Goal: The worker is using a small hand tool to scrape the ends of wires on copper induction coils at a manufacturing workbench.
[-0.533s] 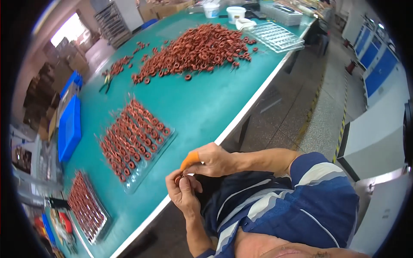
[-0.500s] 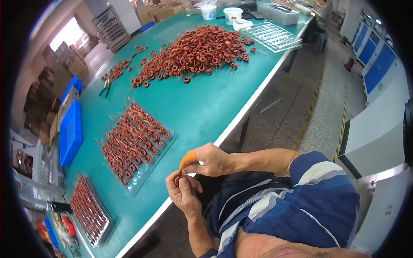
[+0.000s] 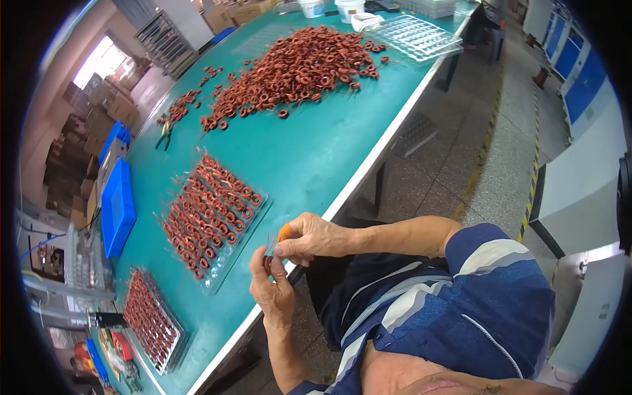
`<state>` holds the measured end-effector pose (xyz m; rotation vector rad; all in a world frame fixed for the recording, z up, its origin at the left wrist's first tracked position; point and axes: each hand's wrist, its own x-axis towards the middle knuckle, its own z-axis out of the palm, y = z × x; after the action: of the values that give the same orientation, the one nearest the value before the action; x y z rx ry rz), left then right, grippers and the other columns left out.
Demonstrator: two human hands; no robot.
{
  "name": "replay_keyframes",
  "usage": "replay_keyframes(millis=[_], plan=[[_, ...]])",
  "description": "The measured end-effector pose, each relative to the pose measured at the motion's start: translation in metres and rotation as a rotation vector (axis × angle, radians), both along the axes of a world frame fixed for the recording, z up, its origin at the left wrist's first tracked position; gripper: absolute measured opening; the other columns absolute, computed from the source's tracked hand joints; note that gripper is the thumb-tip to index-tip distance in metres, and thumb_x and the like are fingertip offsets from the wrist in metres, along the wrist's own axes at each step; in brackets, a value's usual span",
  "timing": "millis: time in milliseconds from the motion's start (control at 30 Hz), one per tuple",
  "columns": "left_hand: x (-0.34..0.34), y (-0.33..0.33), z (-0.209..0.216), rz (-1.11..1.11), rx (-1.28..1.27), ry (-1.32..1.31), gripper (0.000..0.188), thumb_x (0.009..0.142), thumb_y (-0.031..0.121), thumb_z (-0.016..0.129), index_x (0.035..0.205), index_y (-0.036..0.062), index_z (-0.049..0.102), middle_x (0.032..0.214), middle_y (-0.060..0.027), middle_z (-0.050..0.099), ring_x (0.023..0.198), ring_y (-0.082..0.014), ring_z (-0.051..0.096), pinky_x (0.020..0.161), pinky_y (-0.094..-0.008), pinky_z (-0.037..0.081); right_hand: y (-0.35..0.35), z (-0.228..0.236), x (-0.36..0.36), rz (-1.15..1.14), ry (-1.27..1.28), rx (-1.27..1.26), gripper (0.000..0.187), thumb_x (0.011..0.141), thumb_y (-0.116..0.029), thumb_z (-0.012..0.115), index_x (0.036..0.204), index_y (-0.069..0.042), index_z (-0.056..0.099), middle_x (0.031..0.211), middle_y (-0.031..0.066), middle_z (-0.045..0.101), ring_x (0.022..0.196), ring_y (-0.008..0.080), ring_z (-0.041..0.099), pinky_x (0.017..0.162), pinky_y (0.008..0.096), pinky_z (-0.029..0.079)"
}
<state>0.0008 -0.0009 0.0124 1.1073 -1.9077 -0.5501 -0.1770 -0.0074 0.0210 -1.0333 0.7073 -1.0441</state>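
Just off the table's near edge, both my hands meet around one small reddish-brown ring coil [image 3: 268,261] with thin wire leads pointing up. My left hand [image 3: 273,293] pinches the ring between thumb and fingers. My right hand [image 3: 316,238], with an orange cover on a finger, is closed at the leads; its thumb presses beside them. Its exact hold on the wires is partly hidden. Beyond my hands lies a clear plastic tray [image 3: 212,284] with rows of similar coils [image 3: 210,214], leads upward. A second filled tray [image 3: 172,349] stands nearer, at the left.
A large heap of loose coils [image 3: 296,69] covers the far part of the green table [image 3: 309,155]. Pliers [image 3: 164,136] lie left of it. Stacked clear trays [image 3: 415,36] and a white tub [image 3: 349,9] stand at the far end. A blue bin [image 3: 118,207] sits along the left edge.
My hands have turned and shifted slightly, so the coil's leads now show pointing up between them. My right thumb now lies against the leads. The whole view has moved a little.
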Motion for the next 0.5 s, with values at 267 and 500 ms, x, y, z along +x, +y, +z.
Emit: replay_keyframes(millis=[267,500], plan=[[0.024,0.005,0.027,-0.272,0.057,-0.099,0.029,0.089,0.017,0.065,0.113,0.0027,0.055,0.082,-0.0097,0.062,0.071,-0.0202,0.060,0.066,-0.0306,0.049,-0.001,0.000,-0.002,0.163,-0.032,0.061,0.028,0.089,-0.033,0.065,0.083,-0.005,0.065,0.063,-0.0002,0.057,0.054,0.0079,0.054,0.048,0.0199,0.041],[0.019,0.008,0.047,-0.341,0.089,-0.340,0.029,0.077,0.005,0.071,0.101,0.0021,0.055,0.078,-0.0076,0.055,0.070,-0.0207,0.059,0.066,-0.0328,0.049,-0.004,-0.005,-0.008,0.231,0.020,0.082,0.028,0.087,-0.032,0.067,0.083,-0.005,0.064,0.063,-0.0006,0.057,0.055,0.0079,0.055,0.049,0.0201,0.041]])
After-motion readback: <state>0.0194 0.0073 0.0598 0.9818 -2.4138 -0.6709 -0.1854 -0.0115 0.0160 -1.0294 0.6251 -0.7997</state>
